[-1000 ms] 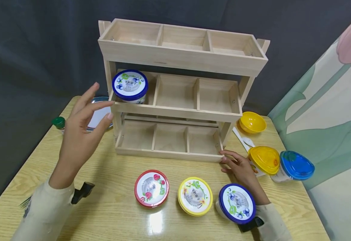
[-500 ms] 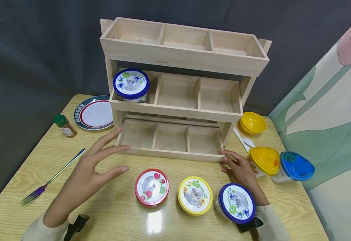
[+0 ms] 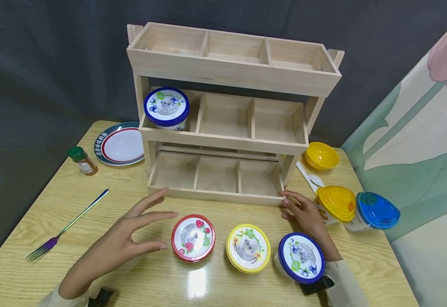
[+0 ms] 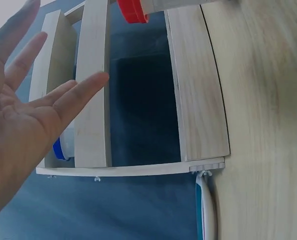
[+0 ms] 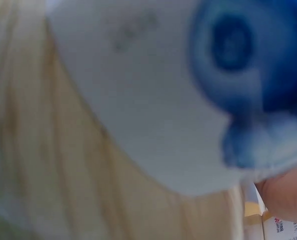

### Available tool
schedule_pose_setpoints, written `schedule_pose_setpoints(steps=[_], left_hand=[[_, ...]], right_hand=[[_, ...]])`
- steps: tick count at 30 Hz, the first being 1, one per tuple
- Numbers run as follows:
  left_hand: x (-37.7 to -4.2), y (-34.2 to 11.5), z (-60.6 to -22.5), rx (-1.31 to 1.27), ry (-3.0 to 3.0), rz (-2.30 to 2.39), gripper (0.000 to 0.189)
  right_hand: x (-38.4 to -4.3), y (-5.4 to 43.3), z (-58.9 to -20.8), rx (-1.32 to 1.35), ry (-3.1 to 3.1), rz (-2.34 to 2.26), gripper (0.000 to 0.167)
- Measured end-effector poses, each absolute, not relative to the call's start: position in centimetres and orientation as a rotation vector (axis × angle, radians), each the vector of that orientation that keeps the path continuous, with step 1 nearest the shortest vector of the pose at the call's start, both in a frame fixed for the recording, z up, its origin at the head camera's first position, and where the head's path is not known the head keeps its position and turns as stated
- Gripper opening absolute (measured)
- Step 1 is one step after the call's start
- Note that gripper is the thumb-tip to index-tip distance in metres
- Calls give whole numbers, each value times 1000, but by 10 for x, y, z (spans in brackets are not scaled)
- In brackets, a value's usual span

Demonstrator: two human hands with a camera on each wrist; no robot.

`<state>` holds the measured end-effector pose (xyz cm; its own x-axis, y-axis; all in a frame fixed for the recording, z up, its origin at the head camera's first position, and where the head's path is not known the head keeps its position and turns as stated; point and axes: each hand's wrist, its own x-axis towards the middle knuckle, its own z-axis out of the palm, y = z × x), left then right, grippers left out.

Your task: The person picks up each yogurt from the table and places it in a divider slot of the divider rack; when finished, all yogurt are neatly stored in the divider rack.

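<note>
In the head view my left hand (image 3: pixel 127 238) hovers with fingers spread, its fingertips just left of a red-lidded tub (image 3: pixel 193 238) with a strawberry print. Nothing is in that hand. My right hand (image 3: pixel 304 215) lies at the front right corner of a three-tier wooden rack (image 3: pixel 215 197), its fingertips resting on that corner. A yellow-lidded tub (image 3: pixel 248 248) and a blue-lidded tub (image 3: pixel 301 258) stand in front of the rack. Another blue-lidded tub (image 3: pixel 166 107) sits in the middle tier's left compartment. The right wrist view is mostly filled by a blurred white tub side (image 5: pixel 138 100) with blueberries.
Left of the rack are a plate (image 3: pixel 121 145), a green-capped spice jar (image 3: pixel 82 160) and a fork (image 3: pixel 67 226). On the right stand a yellow bowl (image 3: pixel 321 156), white utensils (image 3: pixel 309 175), a yellow-lidded container (image 3: pixel 335 204) and a blue-lidded container (image 3: pixel 376 211).
My left hand has come down from beside the middle tier toward the red-lidded tub, uncovering the plate, spice jar and fork. My right hand has stayed at the rack's corner.
</note>
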<state>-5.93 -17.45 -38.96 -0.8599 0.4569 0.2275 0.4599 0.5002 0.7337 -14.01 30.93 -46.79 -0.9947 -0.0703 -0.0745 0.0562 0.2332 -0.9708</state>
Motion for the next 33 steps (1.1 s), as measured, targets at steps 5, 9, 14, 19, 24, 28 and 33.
schedule_pose_setpoints(steps=[5,9,14,19,24,28,33], left_hand=[[-58,-173,-398,-909,-2756,-1336,55],[-56,-172,-407,-928,-2778,-1363,58],[-54,-169,-416,-946,-2824,-1410,56],[-56,-168,-419,-920,-2844,-1454,55],[-58,-165,-422,-983,-2861,-1477,53],[-59,-163,-425,-1019,-2842,-1500,49],[-61,-160,-427,-1048,-2830,-1578,44]], right_hand=[[-141,309,-468,-12,2388,-1870,41],[-141,309,-467,-5,2392,-1865,41],[-140,309,-467,3,2400,-1860,41],[-140,308,-468,-7,2396,-1871,41],[-141,309,-468,0,2383,-1881,41],[-141,309,-468,4,2385,-1884,41],[-141,308,-468,14,2394,-1881,39]])
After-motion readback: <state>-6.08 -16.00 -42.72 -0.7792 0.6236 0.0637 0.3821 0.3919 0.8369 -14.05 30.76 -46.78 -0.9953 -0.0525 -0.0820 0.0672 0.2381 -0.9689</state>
